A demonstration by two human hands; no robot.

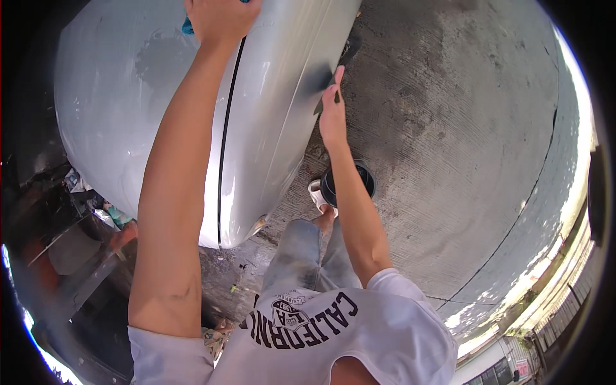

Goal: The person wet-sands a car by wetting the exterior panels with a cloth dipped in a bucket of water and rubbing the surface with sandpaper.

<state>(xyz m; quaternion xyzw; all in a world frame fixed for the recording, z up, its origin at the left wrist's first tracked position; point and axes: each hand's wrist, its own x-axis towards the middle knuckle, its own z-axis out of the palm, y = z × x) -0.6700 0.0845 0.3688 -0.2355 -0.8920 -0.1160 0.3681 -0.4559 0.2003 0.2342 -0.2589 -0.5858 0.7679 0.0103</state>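
My left hand [221,19] is at the top edge on the silver car body panel [128,128], gripping a blue cloth [187,25]; its fingertips are cut off by the picture's edge. My right hand [332,109] holds a thin dark olive piece [318,106] at the panel's right side, beside a dark grey patch [311,80] on the silver surface. A black seam runs down the panel between my arms.
A black bucket [362,179] stands behind my right forearm, beside my sandaled foot [317,192]. Concrete floor [449,160] extends rightward to a pale sunlit strip. Dark clutter and crumpled litter [102,212] lie at the lower left.
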